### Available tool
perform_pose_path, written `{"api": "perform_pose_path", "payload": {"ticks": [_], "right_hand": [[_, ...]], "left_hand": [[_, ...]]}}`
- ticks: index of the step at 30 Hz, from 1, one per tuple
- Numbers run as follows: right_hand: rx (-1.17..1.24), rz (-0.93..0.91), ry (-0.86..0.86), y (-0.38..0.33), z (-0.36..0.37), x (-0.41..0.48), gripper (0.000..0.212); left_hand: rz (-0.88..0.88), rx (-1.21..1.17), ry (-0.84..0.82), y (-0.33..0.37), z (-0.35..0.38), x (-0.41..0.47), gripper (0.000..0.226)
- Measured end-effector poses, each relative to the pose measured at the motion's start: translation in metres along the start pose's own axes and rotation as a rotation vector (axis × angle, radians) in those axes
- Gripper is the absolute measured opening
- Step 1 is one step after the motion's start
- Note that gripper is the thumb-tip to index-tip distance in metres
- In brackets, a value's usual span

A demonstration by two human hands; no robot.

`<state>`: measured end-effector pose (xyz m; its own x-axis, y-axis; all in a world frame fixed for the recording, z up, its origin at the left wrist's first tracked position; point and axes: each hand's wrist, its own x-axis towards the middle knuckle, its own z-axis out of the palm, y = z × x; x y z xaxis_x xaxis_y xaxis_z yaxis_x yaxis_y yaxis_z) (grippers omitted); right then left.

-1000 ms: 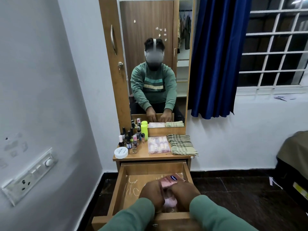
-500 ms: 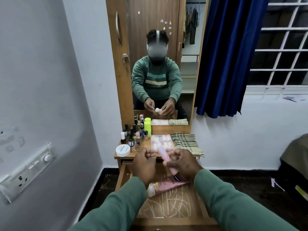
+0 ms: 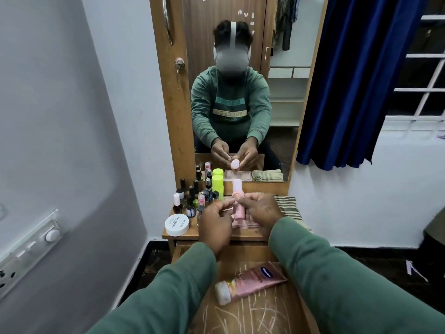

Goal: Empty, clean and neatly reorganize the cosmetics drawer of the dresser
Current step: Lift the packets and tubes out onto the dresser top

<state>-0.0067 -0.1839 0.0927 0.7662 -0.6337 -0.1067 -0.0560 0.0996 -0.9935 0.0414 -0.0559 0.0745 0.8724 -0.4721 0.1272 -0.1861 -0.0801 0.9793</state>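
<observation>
Lying in drawer: pink tube

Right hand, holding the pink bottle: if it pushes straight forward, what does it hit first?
Probably the clear nail-tip box on the dresser top, below and ahead of the right hand; beyond that the mirror base. Depth is unclear.

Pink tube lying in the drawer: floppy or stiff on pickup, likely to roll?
The pink tube looks like a soft squeeze tube with a flattened tail, so it would probably flex in a pinch. Lying flat in the drawer, it seems unlikely to roll. Its glossy skin may be slippery.
</observation>
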Motion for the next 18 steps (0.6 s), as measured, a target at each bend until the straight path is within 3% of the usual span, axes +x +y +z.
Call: {"api": "perform_pose_path", "payload": {"ticks": [4,9,12,18], "right_hand": [[-0.100,-0.013,0.051,0.003,0.004,0.016,0.021],[-0.412,-0.128,0.173,0.012,0.011,0.031,0.026],[-0.540,-0.196,0.237,0.012,0.016,0.028,0.030],[-0.574,-0.233,0.332,0.018,0.019,0.021,0.020]], "left_hand": [[0.023,0.069,-0.004,-0.004,0.003,0.014,0.036],[0.019,0.152,-0.006,-0.009,0.009,0.017,0.045],[0.074,0.267,0.010,-0.004,0.012,0.016,0.032],[0.047,0.328,0.083,-0.004,0.016,0.018,0.036]]}}
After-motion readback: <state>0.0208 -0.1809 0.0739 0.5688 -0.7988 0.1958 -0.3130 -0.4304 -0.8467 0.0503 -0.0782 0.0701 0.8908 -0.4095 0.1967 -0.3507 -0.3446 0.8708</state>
